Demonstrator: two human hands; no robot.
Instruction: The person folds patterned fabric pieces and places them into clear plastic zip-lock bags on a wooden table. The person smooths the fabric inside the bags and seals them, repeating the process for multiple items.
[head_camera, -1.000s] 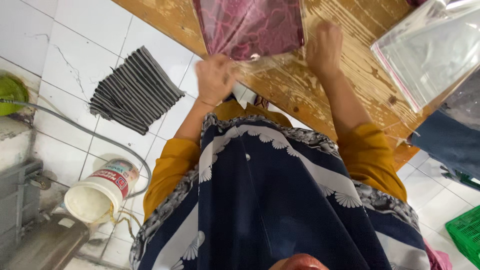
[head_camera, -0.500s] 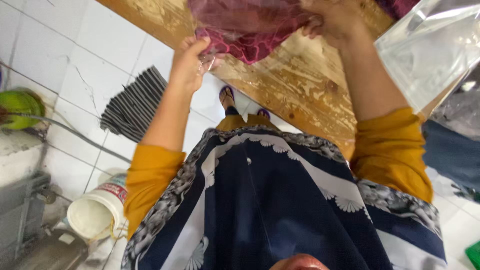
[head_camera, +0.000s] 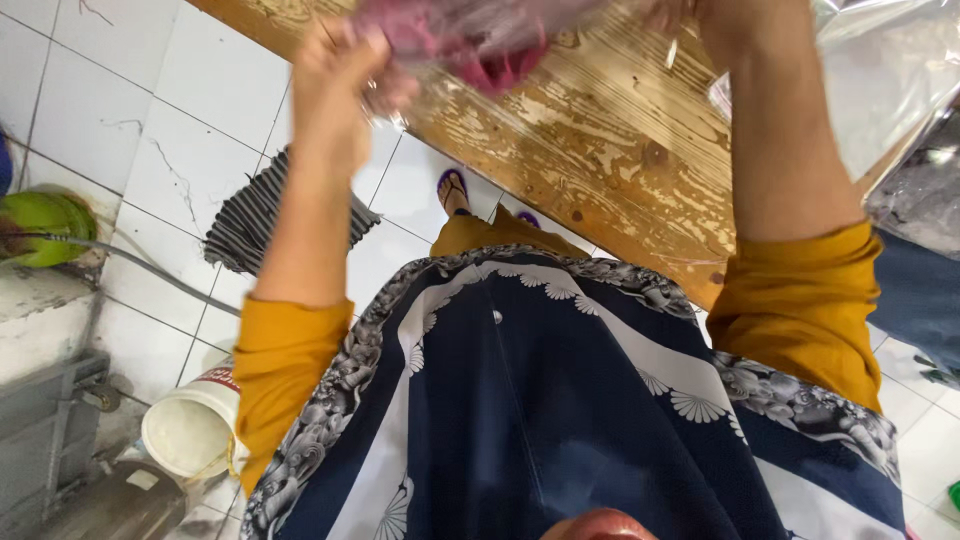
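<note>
Blurred pink cloth (head_camera: 470, 40) and right hand (head_camera: 735, 25) cut off.

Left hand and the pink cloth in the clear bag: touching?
Touching. The head view shows the left hand with its fingers closed on the edge of the bagged pink cloth, lifted above the wooden table.

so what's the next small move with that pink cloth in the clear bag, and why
Probably lower it back onto the wooden table: the pink cloth in its clear wrap is lifted off the table, gripped by the left hand, while the right hand is mostly out of frame.
</note>
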